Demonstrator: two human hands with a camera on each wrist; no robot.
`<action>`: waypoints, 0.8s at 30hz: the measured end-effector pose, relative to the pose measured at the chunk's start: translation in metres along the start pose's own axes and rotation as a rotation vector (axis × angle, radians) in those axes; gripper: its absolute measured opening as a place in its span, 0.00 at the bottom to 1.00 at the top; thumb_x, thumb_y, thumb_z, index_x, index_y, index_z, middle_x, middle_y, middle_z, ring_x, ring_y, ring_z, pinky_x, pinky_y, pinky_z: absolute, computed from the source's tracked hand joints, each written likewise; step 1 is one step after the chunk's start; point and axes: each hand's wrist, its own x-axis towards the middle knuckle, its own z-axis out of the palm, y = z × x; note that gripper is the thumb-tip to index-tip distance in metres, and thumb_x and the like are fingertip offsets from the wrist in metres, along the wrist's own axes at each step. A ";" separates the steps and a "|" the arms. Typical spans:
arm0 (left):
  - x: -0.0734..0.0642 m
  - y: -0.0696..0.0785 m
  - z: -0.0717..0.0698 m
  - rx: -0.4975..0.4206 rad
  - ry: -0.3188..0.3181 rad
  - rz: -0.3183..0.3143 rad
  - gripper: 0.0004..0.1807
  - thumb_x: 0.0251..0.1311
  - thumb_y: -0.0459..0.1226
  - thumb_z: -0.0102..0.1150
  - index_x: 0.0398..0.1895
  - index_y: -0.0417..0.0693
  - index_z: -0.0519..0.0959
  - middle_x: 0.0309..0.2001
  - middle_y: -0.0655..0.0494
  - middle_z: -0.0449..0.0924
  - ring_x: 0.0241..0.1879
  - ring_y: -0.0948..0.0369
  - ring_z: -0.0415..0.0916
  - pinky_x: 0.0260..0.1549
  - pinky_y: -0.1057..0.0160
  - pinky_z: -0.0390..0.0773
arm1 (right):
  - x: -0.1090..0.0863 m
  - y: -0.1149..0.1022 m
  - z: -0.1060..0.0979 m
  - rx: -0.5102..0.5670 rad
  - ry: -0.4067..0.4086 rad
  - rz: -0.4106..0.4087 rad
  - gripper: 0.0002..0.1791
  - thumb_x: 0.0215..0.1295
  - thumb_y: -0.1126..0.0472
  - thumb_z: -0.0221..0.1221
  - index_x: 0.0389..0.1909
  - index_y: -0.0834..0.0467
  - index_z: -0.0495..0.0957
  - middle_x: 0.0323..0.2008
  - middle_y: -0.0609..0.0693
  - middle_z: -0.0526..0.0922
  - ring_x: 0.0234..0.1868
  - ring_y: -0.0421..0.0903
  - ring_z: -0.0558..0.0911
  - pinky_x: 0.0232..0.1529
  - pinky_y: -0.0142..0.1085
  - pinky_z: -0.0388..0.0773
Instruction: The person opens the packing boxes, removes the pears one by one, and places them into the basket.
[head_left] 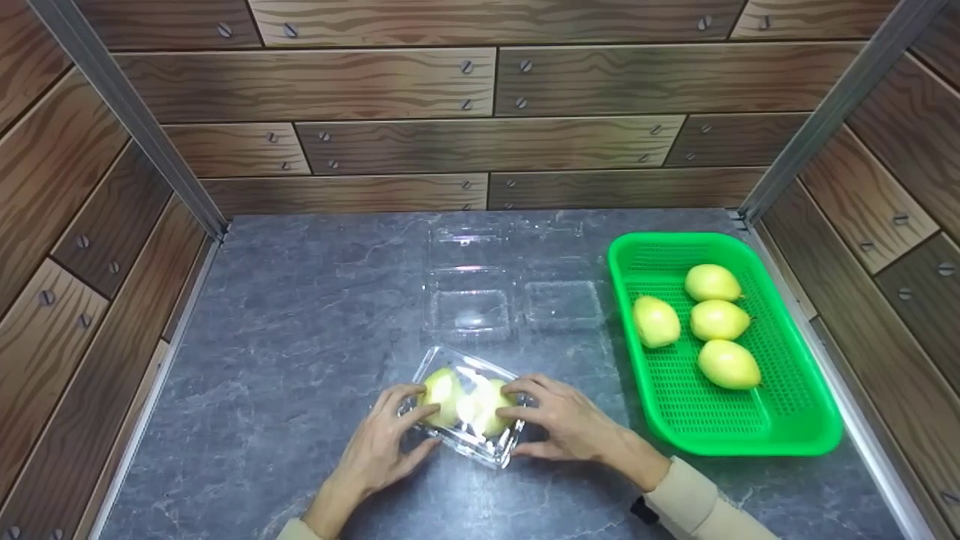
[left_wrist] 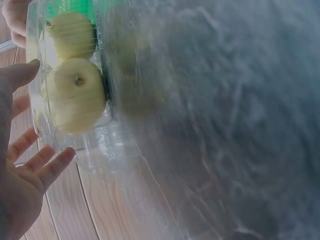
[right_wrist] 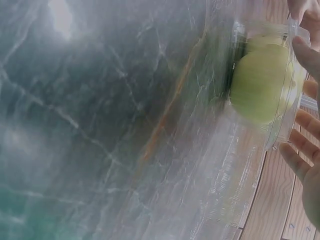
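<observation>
A clear plastic clamshell box lies turned at an angle near the front of the table, its lid over two yellow-green pears. My left hand holds its left side, fingertips on the lid and thumb at the near edge. On the opposite side, my right hand grips the box with fingers over the lid edge and thumb by the near right corner. The left wrist view shows both pears through the plastic wall; in the right wrist view one pear largely covers the other.
Behind the box, two more clear clamshell boxes stand with their lids up or laid back. To the right is a green plastic basket with several pears. Wood-patterned walls border the grey marbled table.
</observation>
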 end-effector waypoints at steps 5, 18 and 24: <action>0.006 -0.004 0.000 -0.028 -0.034 0.008 0.25 0.51 0.46 0.79 0.54 0.55 0.85 0.59 0.47 0.81 0.60 0.50 0.79 0.51 0.52 0.91 | -0.004 -0.005 0.002 -0.028 0.026 0.015 0.32 0.55 0.33 0.73 0.57 0.45 0.84 0.59 0.52 0.83 0.58 0.49 0.82 0.53 0.42 0.89; 0.014 -0.014 -0.001 -0.084 -0.085 0.035 0.24 0.52 0.43 0.78 0.55 0.54 0.85 0.61 0.46 0.80 0.62 0.50 0.79 0.54 0.50 0.90 | -0.013 -0.023 0.008 -0.100 0.119 0.017 0.27 0.55 0.42 0.75 0.56 0.46 0.85 0.55 0.51 0.84 0.54 0.48 0.82 0.50 0.39 0.89; 0.014 -0.013 0.000 -0.094 -0.095 0.002 0.25 0.53 0.43 0.76 0.57 0.56 0.84 0.63 0.45 0.80 0.63 0.49 0.78 0.55 0.47 0.89 | -0.015 -0.027 0.010 -0.129 0.149 0.006 0.27 0.55 0.44 0.76 0.55 0.47 0.86 0.53 0.51 0.85 0.52 0.47 0.82 0.51 0.39 0.88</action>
